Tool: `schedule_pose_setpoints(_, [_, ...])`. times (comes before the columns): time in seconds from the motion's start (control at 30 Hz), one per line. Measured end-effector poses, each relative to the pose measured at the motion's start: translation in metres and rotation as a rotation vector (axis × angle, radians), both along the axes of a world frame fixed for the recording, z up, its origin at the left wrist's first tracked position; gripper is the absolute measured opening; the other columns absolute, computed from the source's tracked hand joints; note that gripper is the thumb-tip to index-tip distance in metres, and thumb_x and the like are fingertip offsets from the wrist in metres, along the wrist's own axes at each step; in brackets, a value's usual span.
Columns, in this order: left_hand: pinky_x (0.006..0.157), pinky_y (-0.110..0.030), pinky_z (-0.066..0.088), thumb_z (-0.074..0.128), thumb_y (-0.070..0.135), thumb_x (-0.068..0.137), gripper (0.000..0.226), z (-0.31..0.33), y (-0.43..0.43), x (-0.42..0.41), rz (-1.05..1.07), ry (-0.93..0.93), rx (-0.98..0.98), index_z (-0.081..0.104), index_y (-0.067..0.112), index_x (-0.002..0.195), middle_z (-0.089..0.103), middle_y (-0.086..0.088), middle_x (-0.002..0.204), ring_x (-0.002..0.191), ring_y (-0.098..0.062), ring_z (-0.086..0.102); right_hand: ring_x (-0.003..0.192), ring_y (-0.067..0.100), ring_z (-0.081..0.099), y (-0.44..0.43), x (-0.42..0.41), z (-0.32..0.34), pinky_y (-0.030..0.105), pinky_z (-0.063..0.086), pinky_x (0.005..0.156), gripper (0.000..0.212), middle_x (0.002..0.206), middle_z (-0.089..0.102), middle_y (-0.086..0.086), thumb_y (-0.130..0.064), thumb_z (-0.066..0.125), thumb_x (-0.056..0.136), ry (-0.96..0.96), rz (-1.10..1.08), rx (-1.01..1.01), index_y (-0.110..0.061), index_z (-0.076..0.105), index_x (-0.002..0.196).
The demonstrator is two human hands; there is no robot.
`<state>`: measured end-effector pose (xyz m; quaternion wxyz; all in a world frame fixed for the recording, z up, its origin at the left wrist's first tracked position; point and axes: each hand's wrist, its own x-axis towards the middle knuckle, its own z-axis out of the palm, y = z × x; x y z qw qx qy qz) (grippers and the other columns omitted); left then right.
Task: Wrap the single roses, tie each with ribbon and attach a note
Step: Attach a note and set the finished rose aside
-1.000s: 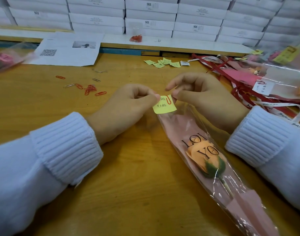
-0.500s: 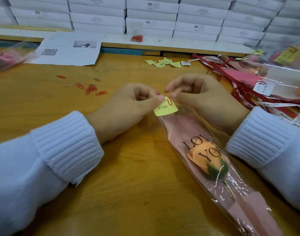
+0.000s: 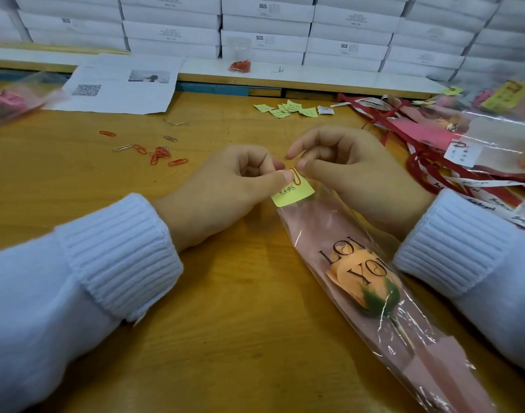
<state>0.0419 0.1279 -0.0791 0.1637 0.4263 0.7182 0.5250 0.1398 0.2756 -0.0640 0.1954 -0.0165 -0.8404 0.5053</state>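
Back: I see white boxes [image 3: 264, 25] stacked in rows (some marked SGS).
Left: a printed sheet [image 3: 121, 90] with a QR code lies flat.
Ledge: a clear cup [image 3: 239, 47] stands before the boxes.
Below: wooden table [image 3: 225, 338].

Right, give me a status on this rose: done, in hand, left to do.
Done: the orange rose sits inside its clear sleeve. In hand: the left hand pinches the yellow note at the sleeve's top edge while the right hand holds the red paper clip on it. Left: no ribbon shows on this rose; loose ribbons lie to the right, and spare notes wait beyond the hands.
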Motion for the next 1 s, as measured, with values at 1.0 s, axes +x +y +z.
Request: schedule_pose_setpoints(1.0, [0.069,-0.018,0.056,0.057,0.029,0.092,0.011,0.0037,-0.0016,0.0050,0.078,0.072,-0.011,0.067,0.023,0.090,0.066,0.013,0.095,0.091,-0.007,0.066,0.068,0.006,0.063,-0.0036,0.0000,0.0007,0.016,0.047,0.058,0.015,0.074,0.067,0.009,-0.008,0.059,0.091,-0.002,-0.058,0.087,-0.021,0.065,0.089])
